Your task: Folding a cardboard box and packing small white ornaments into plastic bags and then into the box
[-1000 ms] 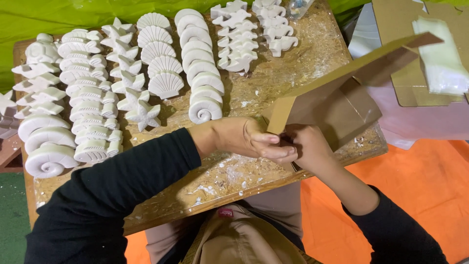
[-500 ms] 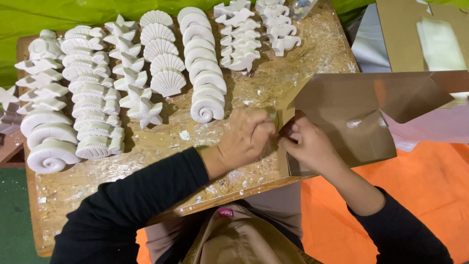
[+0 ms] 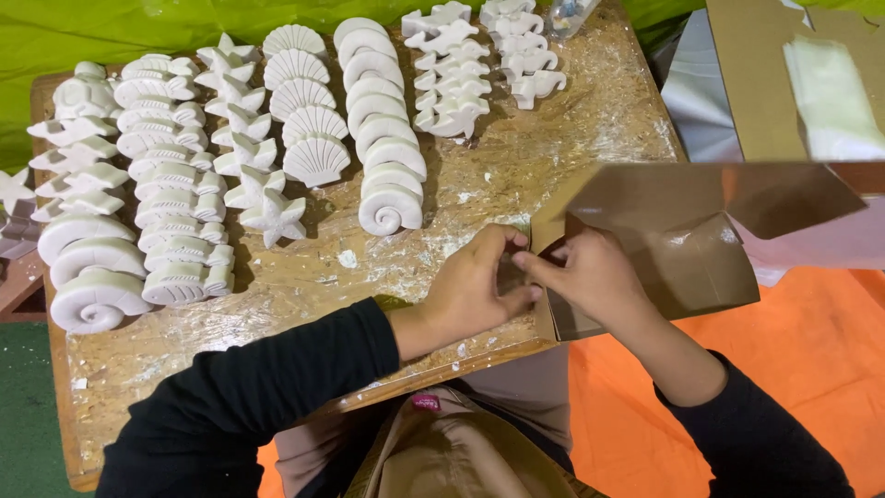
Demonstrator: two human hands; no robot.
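From the head camera, looking down, the left hand (image 3: 479,286) and the right hand (image 3: 590,277) meet at the near left edge of a brown cardboard box (image 3: 673,240). The left hand has its fingers curled shut against that edge, thumb side up, and the right hand pinches the same edge from the other side, so the fingertips of both nearly touch. The box lies open on its side, its hollow facing the camera, half over the right end of the tabletop (image 3: 516,166) and half out over the orange floor cover (image 3: 811,360). One loose flap (image 3: 784,198) juts out to the right, beyond the right hand.

Beyond the left hand, farther from the person, white plaster casts stand in rows on the scuffed tabletop. Nearest to the left hand is a column of spiral shells (image 3: 389,207). Left of it lies a column of fan shells (image 3: 315,159), then a row of starfish (image 3: 275,214), then more ribbed and coiled shells out to the far left, ending with a large coiled shell (image 3: 97,300). At the far end, beyond the box, are small fish-like casts (image 3: 452,115). White crumbs lie scattered on the wood around the left hand. A green sheet (image 3: 138,28) hangs behind the tabletop. Both forearms wear black sleeves (image 3: 267,387).
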